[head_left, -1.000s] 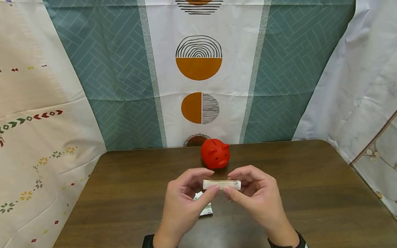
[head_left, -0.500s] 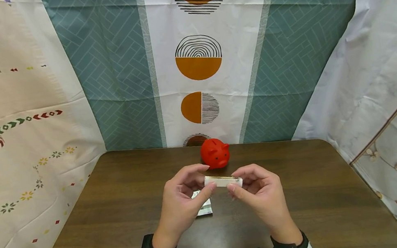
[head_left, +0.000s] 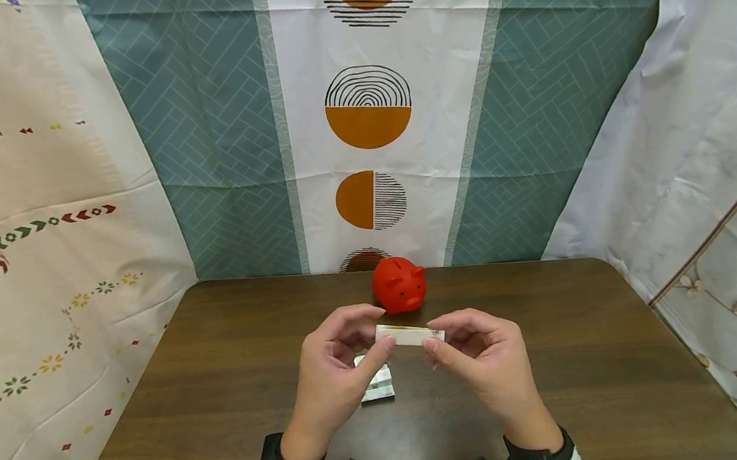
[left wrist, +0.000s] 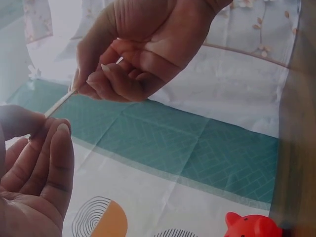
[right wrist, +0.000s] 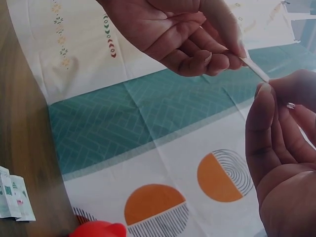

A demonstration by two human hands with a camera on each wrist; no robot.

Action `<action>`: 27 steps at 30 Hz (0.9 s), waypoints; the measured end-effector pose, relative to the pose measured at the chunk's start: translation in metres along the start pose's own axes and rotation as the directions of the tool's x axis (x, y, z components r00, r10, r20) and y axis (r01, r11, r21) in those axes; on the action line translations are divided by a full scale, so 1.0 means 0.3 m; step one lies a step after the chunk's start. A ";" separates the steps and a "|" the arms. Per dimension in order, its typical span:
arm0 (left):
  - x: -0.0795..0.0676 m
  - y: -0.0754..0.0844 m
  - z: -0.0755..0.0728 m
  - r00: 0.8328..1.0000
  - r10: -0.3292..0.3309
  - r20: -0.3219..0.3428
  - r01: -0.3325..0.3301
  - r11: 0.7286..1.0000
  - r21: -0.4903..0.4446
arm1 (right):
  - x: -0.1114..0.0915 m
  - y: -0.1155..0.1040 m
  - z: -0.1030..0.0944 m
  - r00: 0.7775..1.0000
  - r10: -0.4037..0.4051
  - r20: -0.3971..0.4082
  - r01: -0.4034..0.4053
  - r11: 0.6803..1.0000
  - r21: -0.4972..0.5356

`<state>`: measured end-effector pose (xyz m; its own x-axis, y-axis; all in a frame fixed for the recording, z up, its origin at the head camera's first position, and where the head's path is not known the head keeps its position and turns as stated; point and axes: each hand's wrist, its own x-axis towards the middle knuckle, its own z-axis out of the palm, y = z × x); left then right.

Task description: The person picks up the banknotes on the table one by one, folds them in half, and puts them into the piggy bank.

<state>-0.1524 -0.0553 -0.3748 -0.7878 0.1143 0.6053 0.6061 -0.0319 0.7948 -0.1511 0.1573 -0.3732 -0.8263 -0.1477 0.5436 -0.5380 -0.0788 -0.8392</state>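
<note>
Between my two hands is a narrow, pale folded banknote (head_left: 409, 334), held level above the table. My left hand (head_left: 334, 372) pinches its left end with thumb and fingers. At the other end, my right hand (head_left: 487, 353) pinches it the same way. Both wrist views show the folded note edge-on as a thin strip (right wrist: 256, 70). Behind the hands, a red piggy bank (head_left: 400, 285) stands near the table's far edge. Other folded notes (head_left: 379, 386), white and green, lie on the table, partly hidden behind my left hand; the right wrist view shows them too.
The brown wooden table (head_left: 210, 403) reaches back to a teal and white patterned curtain (head_left: 229, 163). A cream patterned cloth (head_left: 53, 246) hangs at the left, a white floral one (head_left: 678, 169) at the right.
The folded note has risen slightly and lies a little flatter to the view. My hands have drawn slightly apart, so more of the notes on the table shows. The piggy bank has not moved.
</note>
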 end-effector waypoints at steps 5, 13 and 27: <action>-0.001 0.000 -0.004 1.000 -0.012 0.020 0.012 1.000 -0.022 | -0.001 -0.003 -0.005 1.000 0.029 0.000 -0.029 0.999 -0.016; 0.009 -0.018 -0.014 0.999 0.003 0.047 -0.002 1.000 -0.024 | 0.003 0.001 -0.007 1.000 0.022 0.001 -0.022 1.000 -0.014; 0.024 -0.133 -0.015 0.998 -0.021 0.061 0.020 1.000 0.023 | 0.022 0.010 -0.037 0.994 0.020 -0.111 -0.029 0.997 -0.074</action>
<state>-0.1827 -0.0577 -0.4021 -0.7924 0.1750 0.5844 0.5925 -0.0071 0.8055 -0.1603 0.1671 -0.3720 -0.8504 -0.0395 0.5247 -0.5250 -0.0009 -0.8511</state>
